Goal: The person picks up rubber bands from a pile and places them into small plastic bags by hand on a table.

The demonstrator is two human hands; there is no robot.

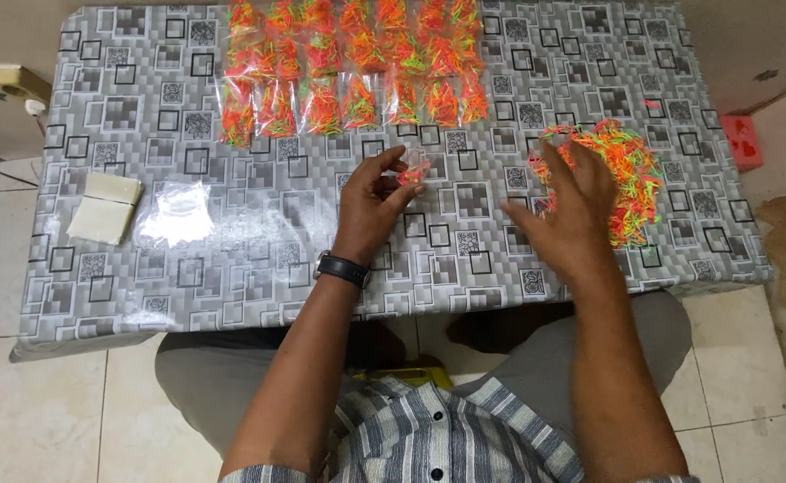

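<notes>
A low table covered in grey, square-patterned plastic cloth (232, 241) is seen from above, with the seated person's knees below its near edge. Along the far edge, rows of small clear packets filled with orange, pink and green rubber bands (357, 67) are laid side by side. At the right, a loose heap of neon orange, green and pink rubber bands (634, 174) is spread on the cloth. At the left, a stack of empty clear plastic bags (177, 213) is seen just beside a pale cream folded pad (105, 207).

The right hand (567, 210) is held open, fingers spread, over the near left edge of the loose heap; contact cannot be told. The left hand (371, 206), with a black wrist watch (343, 268) on it, is pinched narrow, thumb and fingertips closed on a small packet of bands (413, 172) near mid-table.
</notes>
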